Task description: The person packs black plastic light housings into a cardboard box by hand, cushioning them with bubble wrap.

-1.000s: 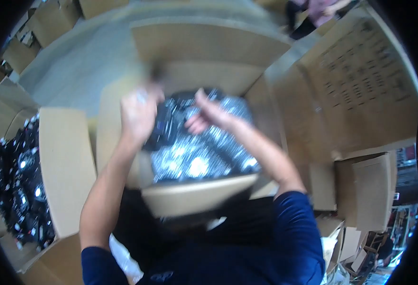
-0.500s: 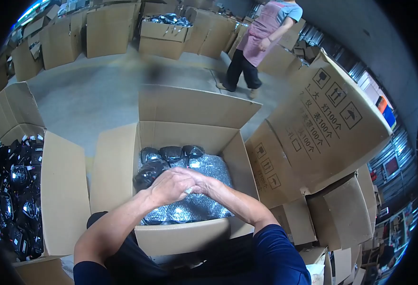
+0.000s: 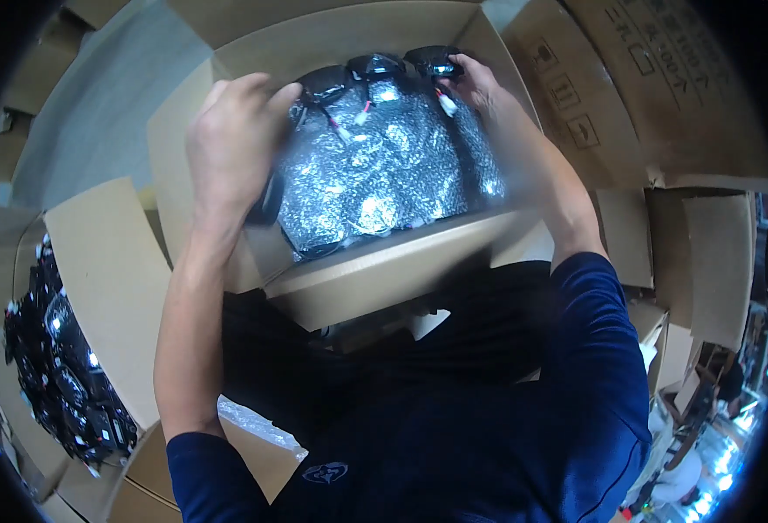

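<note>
In front of me stands an open cardboard box (image 3: pixel 375 261) with a sheet of bubble wrap (image 3: pixel 375 174) laid over its contents. Along the far side sit three black plastic-wrapped parts in a row, the left one (image 3: pixel 325 84), the middle one (image 3: pixel 375 65) and the right one (image 3: pixel 434 61). Short wires with white connectors (image 3: pixel 448 105) hang from them. My right hand (image 3: pixel 482 85) has thumb and fingers closed on the end of the right part. My left hand (image 3: pixel 231 144), smeared by motion, is raised over the left wall, partly hiding another black part (image 3: pixel 266 200).
To the left, an open box (image 3: pixel 109 288) holds many black wrapped parts (image 3: pixel 66 375). Printed cartons (image 3: pixel 576 96) rise at the right, with open flaps (image 3: pixel 715 261) below them. Another carton (image 3: pixel 253 458) with clear wrap lies by my left elbow.
My hands were together over the middle of the bubble wrap; now they are apart, left and right. The view has tilted down toward my body, and the walking person has left it.
</note>
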The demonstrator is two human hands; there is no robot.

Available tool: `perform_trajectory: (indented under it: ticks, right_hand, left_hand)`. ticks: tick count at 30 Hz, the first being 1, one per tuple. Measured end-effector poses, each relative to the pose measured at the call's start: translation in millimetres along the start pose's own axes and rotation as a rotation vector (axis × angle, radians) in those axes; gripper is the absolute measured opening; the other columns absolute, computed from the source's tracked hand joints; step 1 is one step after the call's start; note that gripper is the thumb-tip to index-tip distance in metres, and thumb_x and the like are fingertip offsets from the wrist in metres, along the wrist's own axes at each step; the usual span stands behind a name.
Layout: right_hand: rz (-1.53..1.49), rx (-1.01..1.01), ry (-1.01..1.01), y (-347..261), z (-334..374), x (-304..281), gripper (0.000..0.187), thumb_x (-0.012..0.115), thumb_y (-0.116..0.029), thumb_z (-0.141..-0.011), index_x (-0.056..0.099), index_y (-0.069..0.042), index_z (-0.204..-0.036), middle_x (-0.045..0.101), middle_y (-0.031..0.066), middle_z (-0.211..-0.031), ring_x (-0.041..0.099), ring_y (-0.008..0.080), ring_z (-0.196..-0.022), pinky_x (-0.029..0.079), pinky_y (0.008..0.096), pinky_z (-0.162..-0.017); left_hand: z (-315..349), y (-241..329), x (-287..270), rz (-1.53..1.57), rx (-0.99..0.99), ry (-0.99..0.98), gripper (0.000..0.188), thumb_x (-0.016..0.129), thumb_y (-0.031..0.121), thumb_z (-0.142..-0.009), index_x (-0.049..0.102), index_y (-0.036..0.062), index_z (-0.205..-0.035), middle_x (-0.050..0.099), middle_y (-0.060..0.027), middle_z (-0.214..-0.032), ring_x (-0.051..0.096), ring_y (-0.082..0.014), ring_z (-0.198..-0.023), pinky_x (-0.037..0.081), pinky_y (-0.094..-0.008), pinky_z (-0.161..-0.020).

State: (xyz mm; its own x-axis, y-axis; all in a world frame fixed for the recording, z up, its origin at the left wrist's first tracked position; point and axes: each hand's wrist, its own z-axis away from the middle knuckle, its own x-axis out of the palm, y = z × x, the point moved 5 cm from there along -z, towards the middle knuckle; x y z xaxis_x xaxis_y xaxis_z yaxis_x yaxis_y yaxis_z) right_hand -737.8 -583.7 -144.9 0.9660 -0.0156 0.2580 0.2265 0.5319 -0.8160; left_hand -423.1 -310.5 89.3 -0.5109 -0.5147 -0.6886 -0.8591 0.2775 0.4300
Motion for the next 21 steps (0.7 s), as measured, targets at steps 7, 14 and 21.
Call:
perform_trajectory:
  ticks: [7,14,21]
  right_hand:
    - [-0.044,-0.165,-0.145,22,-51,-16,0.025,0.061,-0.009,-0.101,0.059,-0.003,-0.126,0.068,0.0094,-0.116,0.066,0.0212,-0.106,0.056,0.0435,-0.096]
    - [0.775,-0.364,0.388,34,-41,-18,0.037,0.069,-0.029,-0.097,0.065,0.001,-0.119,0.070,0.0174,-0.115,0.067,0.0336,-0.109,0.054,0.0478,-0.097]
    - [1.513,-0.764,0.445,12,16,26,0.058,0.062,-0.051,-0.096,0.066,0.001,-0.119,0.063,0.0269,-0.119,0.065,0.0406,-0.110,0.054,0.0534,-0.088]
  left_hand:
    - [2,6,21,0.077,-0.230,-0.079,0.028,0.077,0.022,-0.093,0.074,-0.0026,-0.106,0.064,-0.0068,-0.082,0.059,-0.0131,-0.075,0.049,-0.0284,-0.069]
    - [2,2,13,0.095,-0.282,-0.002,0.029,0.075,0.023,-0.095,0.074,-0.0036,-0.105,0.066,-0.0051,-0.081,0.059,-0.0118,-0.075,0.049,-0.0279,-0.071]
    - [0,-41,-9,0.313,-0.507,0.331,0.036,0.073,0.033,-0.097,0.077,-0.0019,-0.103,0.067,-0.0009,-0.080,0.059,-0.0087,-0.075,0.049,-0.0247,-0.070]
